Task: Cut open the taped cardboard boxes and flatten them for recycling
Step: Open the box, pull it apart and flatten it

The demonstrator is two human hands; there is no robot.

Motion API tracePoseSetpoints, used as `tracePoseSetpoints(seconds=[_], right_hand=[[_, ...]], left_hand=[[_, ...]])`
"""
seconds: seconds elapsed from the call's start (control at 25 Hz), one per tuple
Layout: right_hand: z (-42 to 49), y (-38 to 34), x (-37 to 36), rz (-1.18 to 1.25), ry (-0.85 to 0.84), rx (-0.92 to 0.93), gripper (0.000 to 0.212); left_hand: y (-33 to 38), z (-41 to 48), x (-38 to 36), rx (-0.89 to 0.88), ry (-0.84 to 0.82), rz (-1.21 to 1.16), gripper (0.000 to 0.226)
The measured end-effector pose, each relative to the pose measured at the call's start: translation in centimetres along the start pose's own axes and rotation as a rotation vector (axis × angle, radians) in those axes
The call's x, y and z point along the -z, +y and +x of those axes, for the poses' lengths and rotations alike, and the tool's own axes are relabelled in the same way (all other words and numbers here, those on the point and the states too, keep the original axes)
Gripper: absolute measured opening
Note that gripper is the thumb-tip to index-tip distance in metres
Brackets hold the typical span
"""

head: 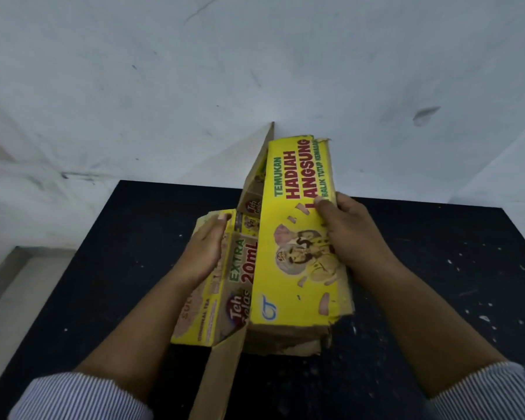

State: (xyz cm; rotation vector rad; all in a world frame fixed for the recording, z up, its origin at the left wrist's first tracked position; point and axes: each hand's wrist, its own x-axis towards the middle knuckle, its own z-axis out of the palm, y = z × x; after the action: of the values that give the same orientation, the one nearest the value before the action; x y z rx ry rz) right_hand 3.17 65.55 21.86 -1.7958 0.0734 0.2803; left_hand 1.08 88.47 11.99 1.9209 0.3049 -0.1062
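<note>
We hold the yellow box over the black table, partly collapsed, with brown flaps loose at the near and far ends. Our left hand presses flat, fingers straight, on its left panel. Our right hand grips the top panel's right edge, thumb on the printed face.

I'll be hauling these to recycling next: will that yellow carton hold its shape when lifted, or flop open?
Probably floppy: the yellow carton is half collapsed, with a loose brown flap sticking out. Likely light: the right hand grips just one edge, the left hand lies flat on a side panel. Its frayed lower edge may tear.
</note>
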Motion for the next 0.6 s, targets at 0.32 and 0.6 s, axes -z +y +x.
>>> tracePoseSetpoints(seconds=[0.32,0.6], right_hand=[[-1.6,-0.9,-5.1,0.242,-0.061,-0.050,0.046],[-0.7,4.6,-4.0,0.168,-0.039,-0.395,0.026]], left_hand=[[6.9,-4.5,-0.4,-0.275,-0.173,0.339,0.102],[3.6,-2.9,-1.7,-0.245,-0.110,0.636,0.137]])
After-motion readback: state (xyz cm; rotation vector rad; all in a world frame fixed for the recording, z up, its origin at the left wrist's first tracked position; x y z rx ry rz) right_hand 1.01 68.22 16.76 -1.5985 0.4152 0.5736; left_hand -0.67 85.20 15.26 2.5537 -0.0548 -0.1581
